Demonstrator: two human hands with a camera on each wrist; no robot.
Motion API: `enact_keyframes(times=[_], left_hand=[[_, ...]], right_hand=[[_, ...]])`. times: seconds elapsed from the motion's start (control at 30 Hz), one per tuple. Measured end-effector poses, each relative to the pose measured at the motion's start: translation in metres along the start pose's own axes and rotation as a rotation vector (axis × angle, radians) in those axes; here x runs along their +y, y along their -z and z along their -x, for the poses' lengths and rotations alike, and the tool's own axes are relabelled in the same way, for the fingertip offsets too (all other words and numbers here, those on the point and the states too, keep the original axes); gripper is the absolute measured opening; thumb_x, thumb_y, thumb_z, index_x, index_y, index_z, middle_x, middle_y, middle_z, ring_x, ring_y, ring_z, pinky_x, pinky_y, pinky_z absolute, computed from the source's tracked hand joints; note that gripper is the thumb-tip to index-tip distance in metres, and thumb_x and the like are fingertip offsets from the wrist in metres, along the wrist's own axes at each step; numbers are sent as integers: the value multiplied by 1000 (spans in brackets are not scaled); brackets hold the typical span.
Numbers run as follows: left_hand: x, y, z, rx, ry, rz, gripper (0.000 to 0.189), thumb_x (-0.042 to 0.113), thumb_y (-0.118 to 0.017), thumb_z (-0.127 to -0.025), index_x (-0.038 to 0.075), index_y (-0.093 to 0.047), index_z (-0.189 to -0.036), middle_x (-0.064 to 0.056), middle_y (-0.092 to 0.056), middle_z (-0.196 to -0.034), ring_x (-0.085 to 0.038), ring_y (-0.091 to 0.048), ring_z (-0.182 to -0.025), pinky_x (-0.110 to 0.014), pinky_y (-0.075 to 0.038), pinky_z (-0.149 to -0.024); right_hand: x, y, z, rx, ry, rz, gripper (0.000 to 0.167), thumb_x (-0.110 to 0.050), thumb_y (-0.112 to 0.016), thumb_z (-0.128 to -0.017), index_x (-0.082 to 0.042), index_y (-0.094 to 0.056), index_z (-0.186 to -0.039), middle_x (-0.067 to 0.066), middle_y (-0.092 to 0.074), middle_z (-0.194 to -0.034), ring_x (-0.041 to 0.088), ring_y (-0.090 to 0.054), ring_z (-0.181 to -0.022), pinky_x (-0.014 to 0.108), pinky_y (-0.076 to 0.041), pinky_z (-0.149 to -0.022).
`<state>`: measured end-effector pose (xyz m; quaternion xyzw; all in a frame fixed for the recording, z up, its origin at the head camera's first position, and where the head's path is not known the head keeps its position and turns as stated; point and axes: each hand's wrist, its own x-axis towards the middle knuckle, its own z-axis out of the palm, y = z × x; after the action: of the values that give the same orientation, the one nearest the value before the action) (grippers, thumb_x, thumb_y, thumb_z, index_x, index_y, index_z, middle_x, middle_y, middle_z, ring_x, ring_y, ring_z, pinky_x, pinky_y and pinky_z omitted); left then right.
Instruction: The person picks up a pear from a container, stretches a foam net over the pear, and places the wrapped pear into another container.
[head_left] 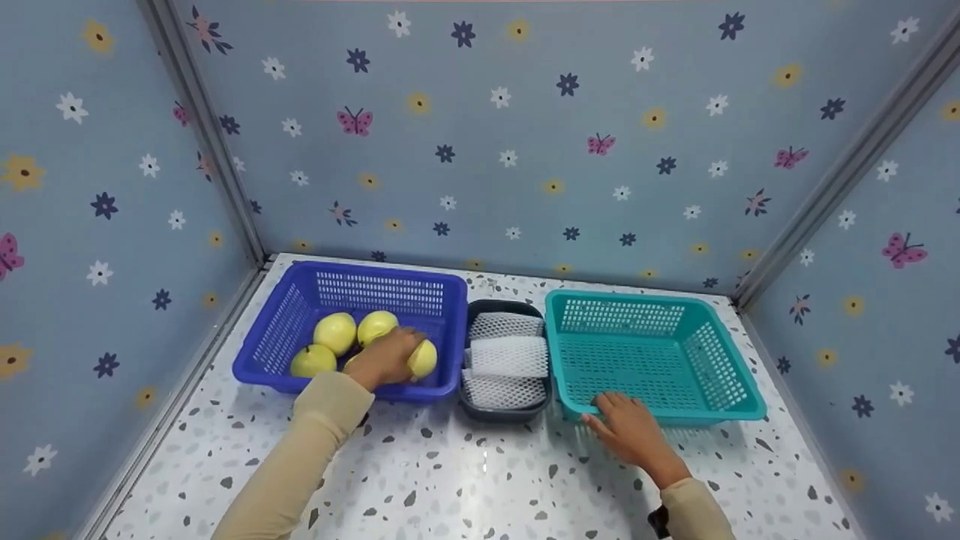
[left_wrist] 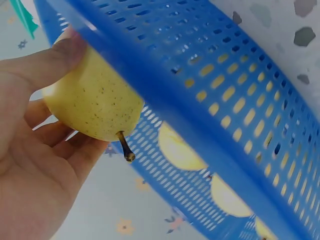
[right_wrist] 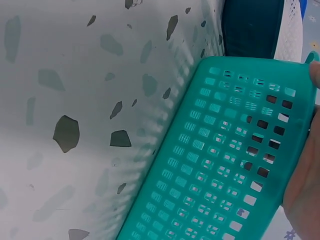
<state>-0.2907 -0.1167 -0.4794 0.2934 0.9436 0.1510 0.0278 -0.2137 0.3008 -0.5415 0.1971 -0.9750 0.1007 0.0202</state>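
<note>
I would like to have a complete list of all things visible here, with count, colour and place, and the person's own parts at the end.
Pears: at least five, yellow-green, in the blue basket, one of them in the left hand; some partly hidden
Blue basket: one, blue, on the table's left side
Nets: at least three, white, in the box
Box: one, dark grey, between the baskets
Teal basket: one, teal, right of the box
Table: one, white with dark specks, under everything
Walls: three, blue-grey, patterned, behind and at both sides
Posts: two, grey, in the wall corners
Sleeves: two, beige, on the arms
Left hand: one, holding a pear
Right hand: one, at the teal basket's near rim
</note>
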Motion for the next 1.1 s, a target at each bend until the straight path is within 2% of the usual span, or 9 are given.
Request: enact_keyframes(times=[0.1,0.33,0.63,0.9,1.1], left_hand=[[5,3,5,38,-46,-27,65,6,-80,-69,-10,-52,-125,-27,-55,-121,-42,-51,-114,-50,-41,-96],[21,10,19,106,-145,-52,65,4,-81,-70,-8,-51,-128,-27,-53,-125,-41,-49,-117,-48,-39,-99],[42,7,32,227,-341,-174,67,2,-84,-68,-4,-53,-127,-24,-52,-128,-37,-49,-119,-44,-41,-99],[64,4,31,297,-489,-203,62,3,-83,-69,0,-57,-125,-20,-54,-128,-33,-51,-119,-39,-42,-99],[84,5,30,298,-580,-301,62,-1,-79,-71,2,-55,-128,-17,-54,-131,-31,-48,-123,-36,-39,-101]], right_hand=[[0,0,1,13,18,1,34,-39,-49,-98,-8,-58,-107,8,-59,-105,29,-56,-102,53,-42,-85],[0,0,0,1,14,2,37,-43,-47,-99,-9,-59,-110,7,-60,-108,28,-56,-104,53,-42,-87],[-1,7,-1,-30,16,-83,40,-44,-46,-99,-10,-59,-114,10,-60,-113,30,-54,-108,54,-41,-89],[-14,18,-11,94,131,-102,33,-35,-53,-98,-8,-59,-115,8,-59,-111,27,-54,-106,49,-44,-88],[-38,28,-26,151,237,-97,34,-34,-52,-98,-8,-58,-119,6,-58,-113,25,-52,-109,47,-43,-91]])
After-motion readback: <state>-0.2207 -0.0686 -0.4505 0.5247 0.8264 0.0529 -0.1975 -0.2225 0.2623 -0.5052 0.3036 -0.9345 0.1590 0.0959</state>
